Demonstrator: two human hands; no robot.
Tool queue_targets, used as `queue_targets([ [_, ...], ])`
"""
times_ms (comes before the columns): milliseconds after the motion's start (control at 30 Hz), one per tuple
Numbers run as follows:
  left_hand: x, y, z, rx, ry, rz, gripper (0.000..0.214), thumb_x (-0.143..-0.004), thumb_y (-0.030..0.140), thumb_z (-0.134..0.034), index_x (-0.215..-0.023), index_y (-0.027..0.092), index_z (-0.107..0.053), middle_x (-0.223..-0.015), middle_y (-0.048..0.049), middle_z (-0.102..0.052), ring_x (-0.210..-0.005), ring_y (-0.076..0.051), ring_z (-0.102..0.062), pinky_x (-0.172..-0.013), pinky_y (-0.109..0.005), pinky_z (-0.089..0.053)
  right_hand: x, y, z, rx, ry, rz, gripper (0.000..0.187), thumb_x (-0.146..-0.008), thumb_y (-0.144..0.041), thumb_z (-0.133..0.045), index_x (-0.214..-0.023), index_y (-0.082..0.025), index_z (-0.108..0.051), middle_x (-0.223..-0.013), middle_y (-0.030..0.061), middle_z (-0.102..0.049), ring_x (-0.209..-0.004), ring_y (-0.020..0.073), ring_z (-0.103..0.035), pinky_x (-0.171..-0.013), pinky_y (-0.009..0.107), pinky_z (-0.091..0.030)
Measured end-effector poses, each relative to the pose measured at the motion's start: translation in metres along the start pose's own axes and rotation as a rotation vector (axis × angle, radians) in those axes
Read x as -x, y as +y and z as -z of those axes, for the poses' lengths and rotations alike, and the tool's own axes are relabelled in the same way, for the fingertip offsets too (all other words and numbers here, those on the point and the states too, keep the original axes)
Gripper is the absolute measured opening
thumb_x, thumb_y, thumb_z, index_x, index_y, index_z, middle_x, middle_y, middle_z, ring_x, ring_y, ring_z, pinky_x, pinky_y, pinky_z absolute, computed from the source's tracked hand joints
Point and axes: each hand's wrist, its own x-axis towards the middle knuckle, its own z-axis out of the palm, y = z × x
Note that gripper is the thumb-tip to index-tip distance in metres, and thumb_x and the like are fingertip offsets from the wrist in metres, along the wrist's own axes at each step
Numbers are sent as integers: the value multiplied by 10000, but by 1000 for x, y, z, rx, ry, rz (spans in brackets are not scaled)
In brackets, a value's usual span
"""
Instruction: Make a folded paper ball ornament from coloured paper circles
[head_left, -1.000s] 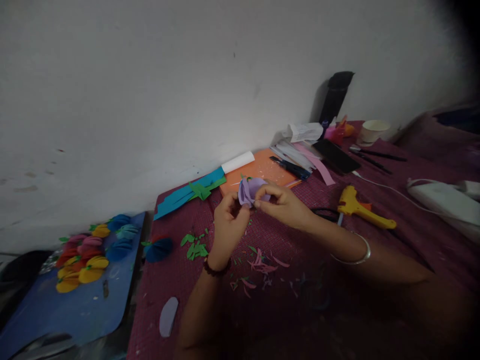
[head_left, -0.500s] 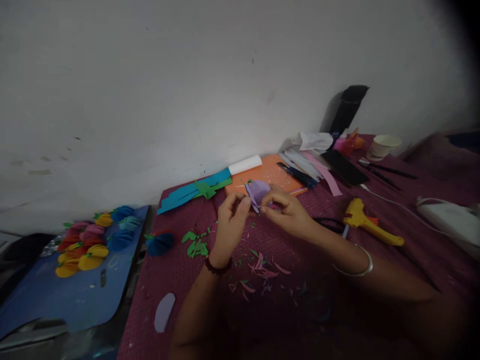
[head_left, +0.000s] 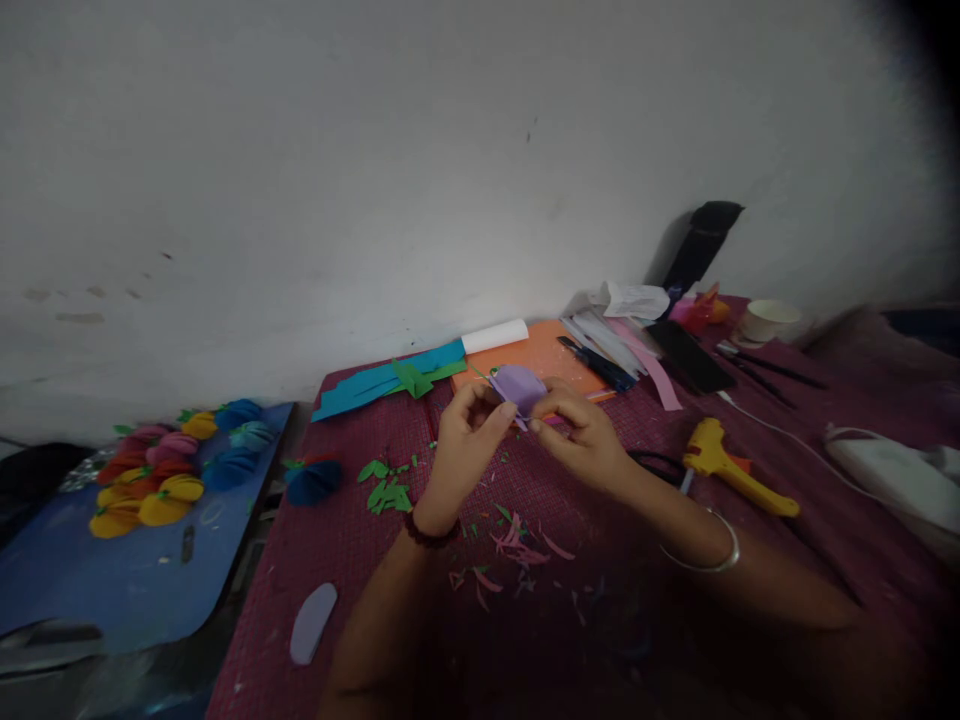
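Observation:
Between my two hands is a purple folded-paper piece, with a bit of green at its upper left. My left hand pinches its left lower side between thumb and fingers. My right hand grips its right lower edge, so fingers hide part of the paper. Below them on the maroon cloth lie pink paper scraps and small green paper leaves. A lone pale purple paper piece rests near the left front of the table.
Finished colourful paper balls sit on a blue board at left; a blue one is on the table edge. At right lie a yellow glue gun, a phone, a cutter and a paper cup.
The purple paper has turned so that its broad face shows more, with both hands still on it. The whole view has shifted slightly.

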Motion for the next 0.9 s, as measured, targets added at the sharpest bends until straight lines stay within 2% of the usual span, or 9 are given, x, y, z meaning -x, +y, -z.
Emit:
queue_targets([
  [100,-1,-4,2,-2,-19,8,237,-793,373,-670,-889,186,-562,-844,-2,-570,-757,-109,-565,-696,-242,-505,1,0,1,69,-23,18,83,-867,-198,-531,-789,-222,-545,-812,12,-514,-798,164,-511,-707,310,-391],
  [267,-4,-9,4,18,-61,-5,237,-790,372,-681,-886,187,-568,-843,-6,-583,-751,-112,-569,-727,-259,-507,2,-1,2,62,29,5,93,-874,-208,-521,-783,-222,-530,-805,11,-524,-774,156,-502,-692,302,-390],
  [500,-2,-7,3,62,-72,-15,104,-815,256,-636,-895,201,-599,-853,4,-595,-778,-107,-575,-763,-262,-504,1,-1,2,20,61,-17,101,-860,-193,-539,-763,-220,-526,-777,2,-525,-769,152,-498,-705,299,-387],
  [600,-1,-6,3,77,-70,4,62,-820,243,-624,-838,190,-597,-802,11,-585,-732,-103,-571,-719,-254,-505,1,0,1,9,63,-14,97,-853,-181,-543,-765,-220,-531,-782,3,-529,-771,152,-499,-711,299,-389],
  [700,0,-5,4,49,-48,16,161,-838,274,-615,-723,181,-552,-694,24,-555,-647,-95,-546,-657,-238,-483,1,0,-1,-57,71,-53,94,-853,-189,-553,-765,-210,-527,-784,1,-516,-757,140,-501,-697,283,-391],
  [800,1,-1,6,3,-37,-14,209,-856,276,-594,-680,184,-526,-649,29,-535,-617,-99,-525,-623,-236,-450,1,0,-1,-195,8,-166,70,-870,-249,-555,-824,-198,-540,-801,3,-519,-748,131,-510,-687,268,-402],
  [900,2,4,4,-204,-49,-113,198,-853,237,-585,-672,183,-527,-647,33,-507,-617,-100,-486,-604,-231,-396,0,2,-2,-296,-108,-256,167,-869,-342,-572,-923,-186,-545,-850,15,-547,-773,136,-525,-704,267,-420],
])
